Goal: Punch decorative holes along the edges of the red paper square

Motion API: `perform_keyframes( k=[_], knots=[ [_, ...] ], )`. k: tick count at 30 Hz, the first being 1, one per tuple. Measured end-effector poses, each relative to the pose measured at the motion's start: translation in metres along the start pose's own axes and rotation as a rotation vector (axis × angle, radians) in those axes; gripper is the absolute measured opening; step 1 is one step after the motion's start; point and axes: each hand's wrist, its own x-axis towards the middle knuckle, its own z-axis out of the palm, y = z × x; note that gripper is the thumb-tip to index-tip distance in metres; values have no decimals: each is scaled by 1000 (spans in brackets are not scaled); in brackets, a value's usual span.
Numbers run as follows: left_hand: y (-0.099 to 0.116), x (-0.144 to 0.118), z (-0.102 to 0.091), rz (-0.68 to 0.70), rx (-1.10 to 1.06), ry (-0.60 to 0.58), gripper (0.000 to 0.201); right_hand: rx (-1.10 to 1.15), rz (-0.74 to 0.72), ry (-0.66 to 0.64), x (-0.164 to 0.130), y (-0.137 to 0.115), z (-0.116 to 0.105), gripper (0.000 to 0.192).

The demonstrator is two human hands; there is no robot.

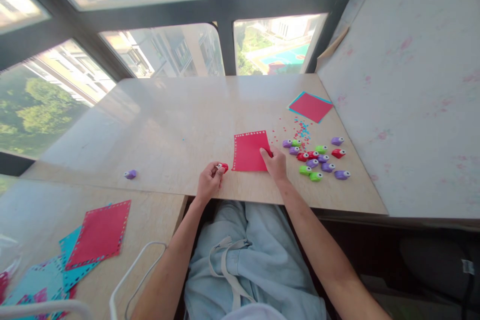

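Observation:
A square sheet of red paper (249, 152) lies on the table, with small holes punched along its far and left edges. My right hand (275, 162) grips the sheet's right side, thumb on top. Just off the near left corner, my left hand (210, 180) is closed around a small red craft punch (222, 167). The punch is close to the paper's edge; whether they touch I cannot tell. Right of my right hand sit several purple, green and red craft punches (315, 163), and tiny red and blue paper bits (302, 131) are scattered beyond them.
A stack of red and blue paper (311, 107) lies at the far right by the wall. One purple punch (130, 174) stands alone at left. Punched red and blue sheets (101, 232) overlap on the lower left table, near a white curved frame (114, 290). Windows border the far side.

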Motion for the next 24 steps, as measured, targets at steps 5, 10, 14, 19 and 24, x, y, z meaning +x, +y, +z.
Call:
perform_keyframes(
  k=[5, 10, 14, 19, 24],
  knots=[
    [0, -1, 2, -2, 8, 22, 41, 121, 51, 10, 1, 2, -3, 32],
    [-1, -2, 3, -18, 12, 34, 42, 333, 113, -3, 4, 7, -7, 34],
    [4, -1, 7, -39, 172, 75, 34, 385, 140, 22, 5, 10, -7, 36],
    [15, 5, 11, 53, 453, 87, 19, 467, 171, 14, 4, 11, -7, 36],
    [14, 0, 14, 175, 334, 97, 37, 481, 193, 36, 4, 8, -8, 35]
  ],
)
